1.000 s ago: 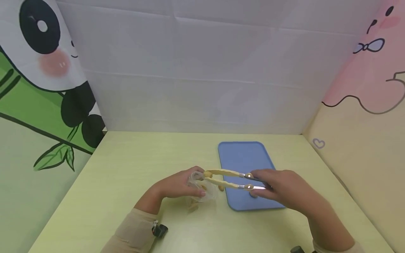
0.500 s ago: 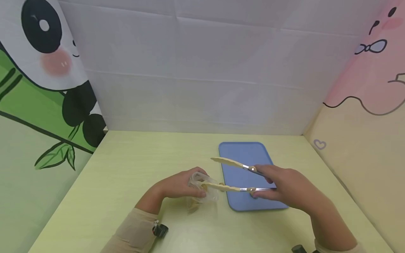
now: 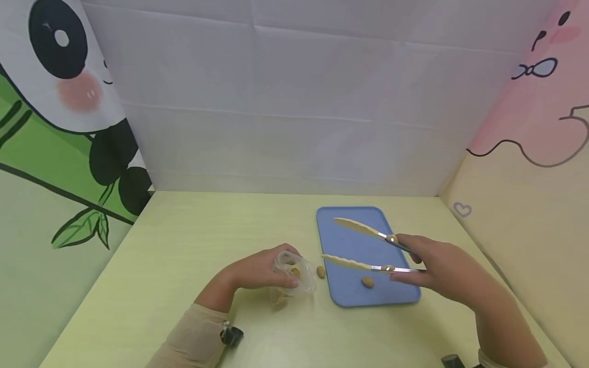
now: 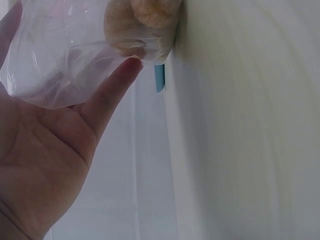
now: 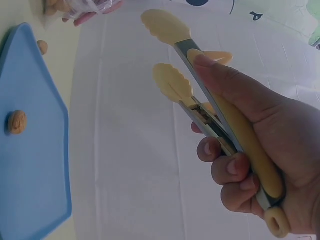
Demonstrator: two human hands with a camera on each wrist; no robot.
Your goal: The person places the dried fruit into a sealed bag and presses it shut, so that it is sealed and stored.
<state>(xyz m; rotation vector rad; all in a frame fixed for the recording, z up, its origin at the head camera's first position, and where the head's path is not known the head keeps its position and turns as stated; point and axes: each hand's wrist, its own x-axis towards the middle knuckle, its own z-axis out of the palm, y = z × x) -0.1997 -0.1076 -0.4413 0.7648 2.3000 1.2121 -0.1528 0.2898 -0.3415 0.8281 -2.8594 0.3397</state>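
Observation:
My left hand (image 3: 267, 268) holds a clear plastic bag (image 3: 301, 281) by its mouth, thumb and fingers around the rim. Walnuts (image 4: 150, 12) show through its wall in the left wrist view. With my right hand (image 3: 444, 266) I grip a pair of tongs (image 5: 247, 130) with cream scalloped heads and metal arms. Their tips stand apart with nothing between them, over the blue tray (image 3: 345, 296). One walnut (image 3: 367, 282) lies on that tray, below the tongs' lower arm. Another walnut (image 3: 320, 272) sits on the table, between the bag and the tray's left edge.
The pale yellow table (image 3: 207, 225) meets a grey-white cloth wall (image 3: 294, 128) at the back. Printed side panels stand left and right, a panda (image 3: 83, 87) on one and a pink figure (image 3: 538, 112) on the other.
The tongs have opened and let go of a walnut at the bag's mouth, then moved right, over the tray. My left hand and the bag have stayed nearly still.

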